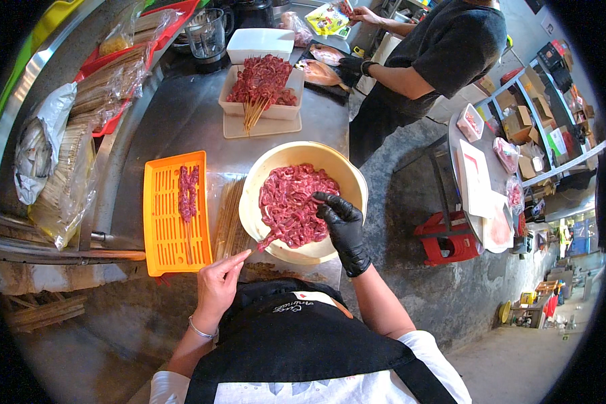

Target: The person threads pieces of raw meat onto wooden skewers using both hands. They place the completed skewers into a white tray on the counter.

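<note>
A cream plastic bowl (353, 177) in front of me holds a heap of cut raw red meat (295, 202). My left hand (221, 285), bare with a bracelet at the wrist, is at the bowl's near left rim. Its fingers pinch a thin skewer, mostly hidden, with meat pieces (268, 242) threaded at the rim. Over the right part of the meat is my right hand (344, 227) in a black glove, a small meat piece (315, 199) between thumb and fingertips. Loose bamboo skewers (231, 217) lie left of the bowl. Finished meat skewers (188, 194) rest on an orange slotted tray (156, 217).
Behind the bowl, a plastic tub (283, 112) bears a pile of meat skewers (262, 81). A blender jug (205, 38) and a white container (260, 43) stand farther back. Another person (434, 55) works at a black tray (333, 93). Bagged skewers (70, 166) fill the left shelf.
</note>
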Tool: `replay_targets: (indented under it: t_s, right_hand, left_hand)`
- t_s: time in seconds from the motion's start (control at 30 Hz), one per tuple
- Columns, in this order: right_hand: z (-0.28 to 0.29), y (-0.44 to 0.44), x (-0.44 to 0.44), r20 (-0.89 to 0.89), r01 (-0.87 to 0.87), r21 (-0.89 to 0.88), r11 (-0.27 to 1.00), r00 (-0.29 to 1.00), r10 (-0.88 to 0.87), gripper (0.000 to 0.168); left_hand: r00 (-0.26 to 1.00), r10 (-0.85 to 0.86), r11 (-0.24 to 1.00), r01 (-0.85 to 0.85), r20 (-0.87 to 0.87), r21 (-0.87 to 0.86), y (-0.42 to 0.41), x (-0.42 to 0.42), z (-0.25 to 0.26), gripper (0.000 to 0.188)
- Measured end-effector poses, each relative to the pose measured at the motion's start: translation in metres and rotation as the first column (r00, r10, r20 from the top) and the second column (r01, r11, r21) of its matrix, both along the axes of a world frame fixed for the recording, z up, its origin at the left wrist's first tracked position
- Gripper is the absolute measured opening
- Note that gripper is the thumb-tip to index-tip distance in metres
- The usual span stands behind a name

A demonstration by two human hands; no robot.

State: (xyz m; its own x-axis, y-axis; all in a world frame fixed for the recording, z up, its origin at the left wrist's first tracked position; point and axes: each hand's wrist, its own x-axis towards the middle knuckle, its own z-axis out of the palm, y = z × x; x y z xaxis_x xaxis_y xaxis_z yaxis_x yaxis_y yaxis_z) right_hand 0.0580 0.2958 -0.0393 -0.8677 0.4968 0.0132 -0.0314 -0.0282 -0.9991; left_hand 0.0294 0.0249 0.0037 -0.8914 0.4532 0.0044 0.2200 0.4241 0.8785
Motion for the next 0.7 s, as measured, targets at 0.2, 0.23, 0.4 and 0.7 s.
replay_targets:
  t_s: [0.2,0.23,0.4,0.7]
  right_hand:
    - [-0.016,0.008,0.003,0.131,0.054,-0.552,0.832,0.991,0.022,0.026]
    - [-0.019,0.007,0.003,0.161,0.012,-0.625,0.781,0.980,0.114,0.026]
    - [-0.029,-0.003,-0.005,0.231,-0.042,-0.548,0.836,0.952,0.199,0.027]
    - [-0.010,-0.041,-0.015,0.159,-0.187,-0.638,0.747,0.917,0.366,0.028]
  left_hand:
    - [0.996,0.020,0.994,-0.029,-0.087,-0.104,0.007,0.003,0.007,0.023]
    - [0.993,0.026,0.994,-0.037,-0.112,-0.100,0.007,0.004,0.006,0.023]
    - [0.980,0.044,0.993,-0.064,-0.192,-0.097,0.015,0.006,0.002,0.017]
    - [0.998,-0.067,0.996,0.068,0.018,-0.063,0.043,-0.007,-0.009,0.019]
